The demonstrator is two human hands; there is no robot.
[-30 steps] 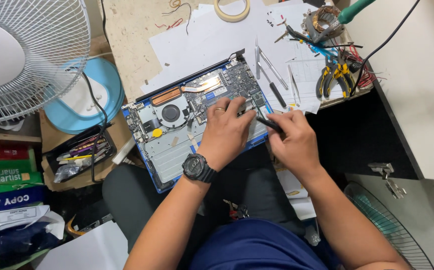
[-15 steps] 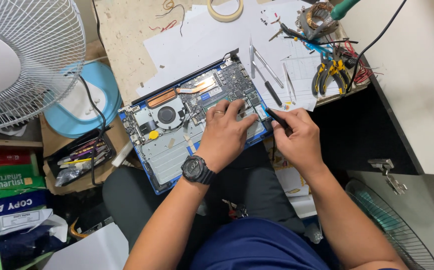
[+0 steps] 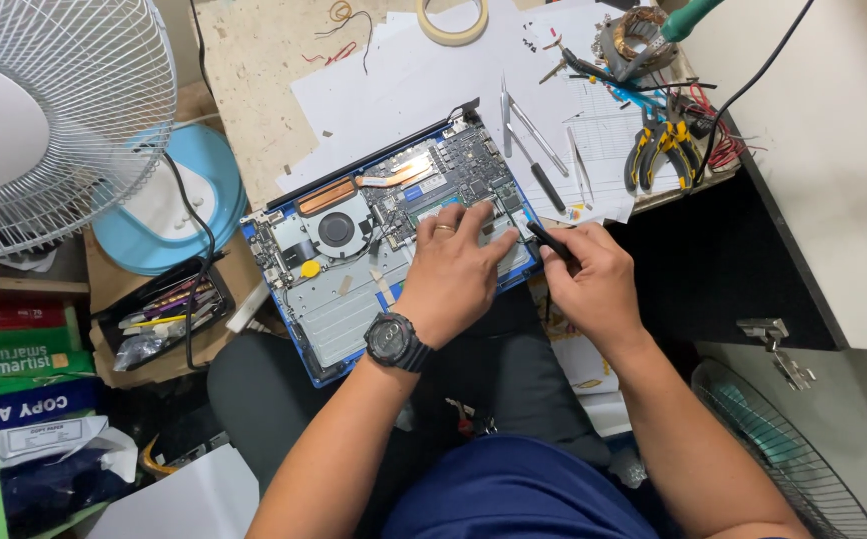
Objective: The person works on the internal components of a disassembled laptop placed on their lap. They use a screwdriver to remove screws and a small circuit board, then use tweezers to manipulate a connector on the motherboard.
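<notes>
Person seated, an opened laptop (image 3: pixel 373 269) resting on the lap, its far edge leaning against the desk (image 3: pixel 254 90); everything below placed relative to that laptop. Nearest, a black watch (image 3: pixel 393 341) is showing on the left wrist just off the laptop's near edge. Left hand (image 3: pixel 456 274) is lying flat on the laptop's right half, fingers spread and pressing down on the board, a ring on one finger, gripping nothing. Right hand (image 3: pixel 593 284) is sitting at the laptop's right corner, fingers curled tight round a black tool (image 3: pixel 550 243), its tip pointing toward the laptop's right edge beside the left fingertips. Inside the laptop, a round fan (image 3: pixel 336 229) is sitting left of the left hand, copper heat pipe (image 3: pixel 393 178) running beyond it. Beyond the laptop's right corner, tweezers (image 3: pixel 538 138) are lying on white paper (image 3: pixel 403 80); farther right, yellow-handled pliers (image 3: pixel 658 150). Farthest off, a tape roll (image 3: pixel 453 22). Left of the laptop, a white fan (image 3: pixel 54 120) is standing.
</notes>
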